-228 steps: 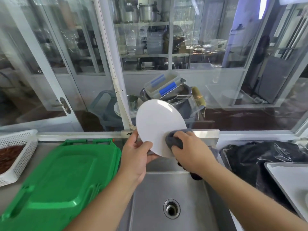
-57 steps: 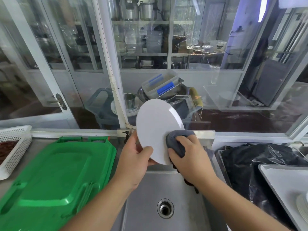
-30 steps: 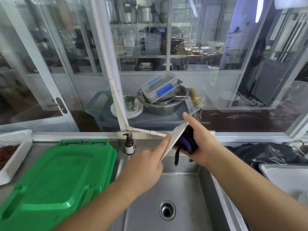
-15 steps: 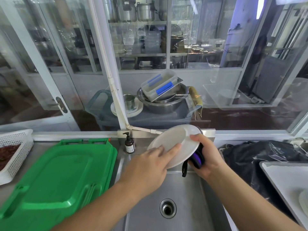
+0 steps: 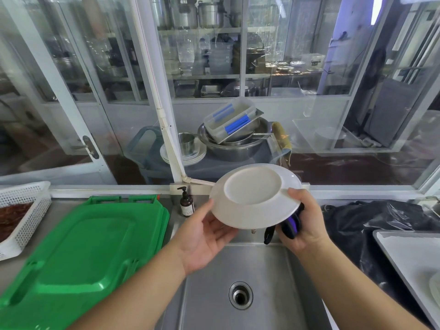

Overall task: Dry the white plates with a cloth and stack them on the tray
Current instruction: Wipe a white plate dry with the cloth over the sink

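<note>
A white plate hangs upside down over the steel sink, its underside and foot ring facing me. My right hand pinches the plate's right rim, thumb on top, with a dark cloth bunched under its fingers. My left hand lies palm up with straight fingers beneath the plate's left rim. A pale tray sits at the far right, with the edge of another white plate on it.
A stack of green lids covers the counter to the left of the sink. A white basket stands at the far left, a small brown pump bottle behind the sink, a black plastic bag at the right.
The plate went from upright, being wiped on its face, to flipped over with its underside up. My left hand let go of the rim and now lies open beneath it.
</note>
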Motion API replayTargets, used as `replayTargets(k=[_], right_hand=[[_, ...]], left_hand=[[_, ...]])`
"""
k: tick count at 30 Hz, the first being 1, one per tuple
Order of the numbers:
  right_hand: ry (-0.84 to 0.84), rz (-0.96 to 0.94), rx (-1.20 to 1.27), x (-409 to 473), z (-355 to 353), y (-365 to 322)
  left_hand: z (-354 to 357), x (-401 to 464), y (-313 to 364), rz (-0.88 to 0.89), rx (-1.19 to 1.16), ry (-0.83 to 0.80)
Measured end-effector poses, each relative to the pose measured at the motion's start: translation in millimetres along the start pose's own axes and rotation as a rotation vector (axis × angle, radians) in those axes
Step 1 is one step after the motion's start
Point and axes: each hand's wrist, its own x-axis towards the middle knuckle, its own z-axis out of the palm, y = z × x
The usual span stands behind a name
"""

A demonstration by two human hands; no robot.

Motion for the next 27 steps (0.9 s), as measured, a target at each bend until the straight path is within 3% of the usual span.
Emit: replayTargets(k=[3, 8, 14, 17, 19, 24, 27], right_hand=[[-0.004, 0.011, 0.010, -0.9, -1.4, 5.8], [0.023, 0.055, -0.026, -5.9, -2.2, 13.4], [0.310, 0.068, -0.183, 3.6, -8.2, 4.2], [0.378, -0.060, -0.435, 12.0, -13.8, -10.0], [0.283, -0.207, -0.653, 15.4, -9.3, -18.9], [0.116, -0.564, -1.485, 21.8, 14.7, -11.9], [-0.005, -0.794, -1.619, 12.9, 37.2, -7.6]], left_hand=[[11.6, -3.9, -13.2, 0.047, -0.164, -0.024], [22.5, -9.7, -19.0, 0.126, -0.249, 0.002], [14.6, -19.5, -1.1, 0.283, -0.063, 0.000], [5.7, -22.1, 7.4, 0.330, 0.152, 0.003], [3.0, -23.9, 6.6, 0.335, 0.292, -0.010], [6.0, -22.8, -6.4, 0.335, 0.591, -0.060], [8.9, -21.8, -8.7, 0.363, 0.702, -0.061]])
